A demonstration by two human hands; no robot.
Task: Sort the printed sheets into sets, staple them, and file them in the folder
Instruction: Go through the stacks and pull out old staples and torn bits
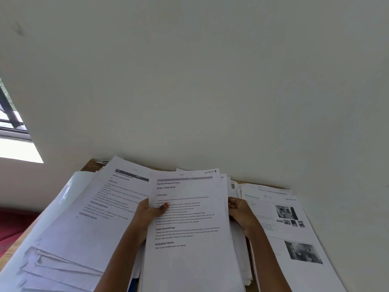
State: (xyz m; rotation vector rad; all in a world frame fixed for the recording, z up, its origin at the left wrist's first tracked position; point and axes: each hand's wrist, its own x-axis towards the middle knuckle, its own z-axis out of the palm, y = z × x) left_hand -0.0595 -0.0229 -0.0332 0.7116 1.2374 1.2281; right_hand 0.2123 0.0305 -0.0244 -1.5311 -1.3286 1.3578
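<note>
Both hands on the centre stack [189, 218]: left hand [147, 211] pinches its left edge, thumb on the top sheet, fingers underneath; right hand [240, 209] is curled round its right edge.

Risks, my read: the grip is at mid-edge only, so the lower sheets could slide out or fan; the edges on the right of the stack already look uneven, so a staple could miss pages; the left pile [109, 205] touches and partly tucks under the stack, so sets could get mixed; the right pile [282, 216], the photo pages, sits just beside the stack, same risk.

A glossy white cover [69, 186] lies left of the stack, over the left pile's edge; possibly the folder, cannot tell.

Surface: wooden table [90, 164], bare only at the corner beyond the stack; something red [12, 224] lies far left of it.

Room: plain pale wall [210, 81] right behind the stack; window [12, 123] up and left of it, bright.
</note>
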